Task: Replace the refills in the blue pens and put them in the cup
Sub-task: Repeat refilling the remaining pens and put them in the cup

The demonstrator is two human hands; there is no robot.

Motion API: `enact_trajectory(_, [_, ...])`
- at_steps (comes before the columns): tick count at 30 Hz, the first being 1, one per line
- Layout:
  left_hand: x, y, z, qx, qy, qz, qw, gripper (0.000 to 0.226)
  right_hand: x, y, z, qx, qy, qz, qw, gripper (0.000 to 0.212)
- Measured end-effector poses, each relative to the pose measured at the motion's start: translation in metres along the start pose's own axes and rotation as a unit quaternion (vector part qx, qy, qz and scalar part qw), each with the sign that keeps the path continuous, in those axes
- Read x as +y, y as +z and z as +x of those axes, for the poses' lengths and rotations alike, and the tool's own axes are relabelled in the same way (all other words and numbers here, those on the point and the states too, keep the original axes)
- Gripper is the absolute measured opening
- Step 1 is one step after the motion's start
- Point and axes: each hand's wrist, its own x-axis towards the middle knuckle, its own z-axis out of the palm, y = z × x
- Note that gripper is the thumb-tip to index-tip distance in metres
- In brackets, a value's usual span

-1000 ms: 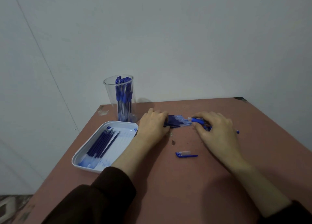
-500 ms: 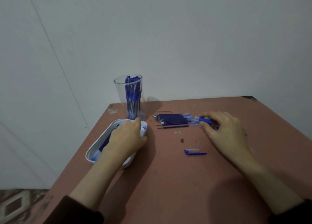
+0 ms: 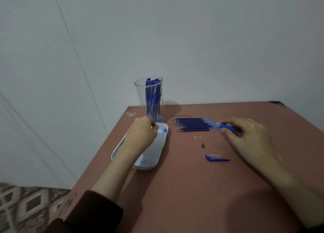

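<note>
Left hand (image 3: 142,136) fingers curl into white plastic tray (image 3: 162,150), grasp unclear; right hand (image 3: 249,136) pinches blue plastic pen (image 3: 227,126), staged by dark-blue refill row (image 3: 192,124).

The single camera rides on my head, looking forward and down across the desk (image 3: 192,189) from its near side. It faces the pale wall (image 3: 192,39) behind the desk, which fills the upper half of the view. My left hand (image 3: 142,136) and right hand (image 3: 250,139) reach away from me into mid-frame, near enough to make out the pen (image 3: 227,126) my right fingers pinch, not what the left fingertips do. Patterned floor (image 3: 26,206) shows at lower left.
</note>
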Motion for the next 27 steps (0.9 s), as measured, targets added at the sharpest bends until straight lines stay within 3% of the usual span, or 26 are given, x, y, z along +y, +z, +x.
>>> enact_trajectory(2, [-0.015,-0.008,0.004,0.011,-0.008,0.090,0.996,0.020,0.000,0.000,0.000,-0.004,-0.006,-0.001,1.000,0.016])
enact_trajectory(5, [-0.028,-0.013,0.005,-0.034,-0.026,0.167,0.985,0.020,-0.001,0.001,0.000,-0.011,-0.004,0.001,1.000,0.015])
enact_trajectory(8, [-0.027,-0.011,0.000,-0.067,-0.029,0.160,0.984,0.014,-0.001,0.001,0.000,-0.012,0.000,0.000,1.000,0.016])
enact_trajectory(14, [-0.023,-0.004,-0.004,-0.053,-0.036,0.146,0.987,0.015,0.000,0.002,-0.001,-0.017,0.005,-0.002,1.000,0.015])
enact_trajectory(17, [-0.016,-0.008,-0.007,0.006,-0.045,0.062,0.997,0.023,0.000,0.002,-0.001,-0.014,0.003,0.000,1.000,0.015])
enact_trajectory(19, [-0.010,-0.015,-0.008,0.065,-0.027,-0.087,0.994,0.018,-0.002,0.002,-0.001,-0.012,-0.003,0.003,1.000,0.016])
enact_trajectory(21, [0.003,-0.020,-0.009,0.082,-0.016,-0.303,0.949,0.011,-0.003,0.003,-0.001,-0.005,-0.014,0.012,1.000,0.017])
enact_trajectory(23, [0.021,-0.017,-0.013,0.057,-0.023,-0.489,0.870,0.006,-0.003,0.004,-0.002,-0.007,-0.017,0.042,0.999,0.017])
enact_trajectory(27, [0.054,0.010,-0.018,0.020,-0.038,-0.644,0.764,0.016,0.002,0.008,-0.003,-0.030,-0.022,0.074,0.997,0.017])
